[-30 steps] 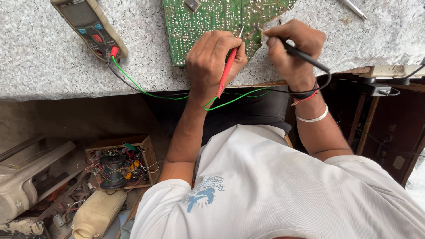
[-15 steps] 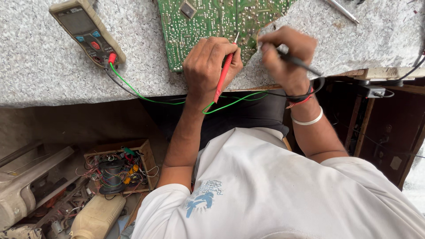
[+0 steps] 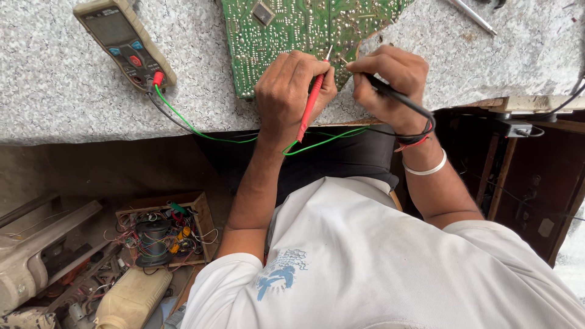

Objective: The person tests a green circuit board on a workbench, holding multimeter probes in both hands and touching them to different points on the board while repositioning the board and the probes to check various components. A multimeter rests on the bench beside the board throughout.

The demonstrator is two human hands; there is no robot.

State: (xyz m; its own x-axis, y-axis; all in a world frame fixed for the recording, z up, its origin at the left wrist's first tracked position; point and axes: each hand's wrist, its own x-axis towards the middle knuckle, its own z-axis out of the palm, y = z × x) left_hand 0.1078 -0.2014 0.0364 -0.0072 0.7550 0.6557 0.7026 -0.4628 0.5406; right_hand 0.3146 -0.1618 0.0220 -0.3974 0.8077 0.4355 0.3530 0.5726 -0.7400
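A green circuit board [image 3: 286, 27] lies solder side up on a speckled grey worktop [image 3: 55, 103]. My left hand [image 3: 291, 88] grips a red test probe [image 3: 309, 109], its metal tip touching the board's near edge. My right hand [image 3: 387, 79] grips a black test probe [image 3: 399, 100], tip also on the board, close beside the red one. Green and black leads run left along the worktop edge to a tan multimeter [image 3: 125, 42] lying at the upper left.
A thin metal tool [image 3: 469, 15] lies on the worktop at the upper right. Below, on the floor at the left, sit a wooden box of wires and parts [image 3: 161, 234], a pale plastic jug [image 3: 131, 298] and other clutter. Dark wooden framing [image 3: 524, 116] stands at the right.
The view has shifted slightly, so board and meter sit lower in frame. Both hands stay on the board's near edge, with the probe tips drawn closer together.
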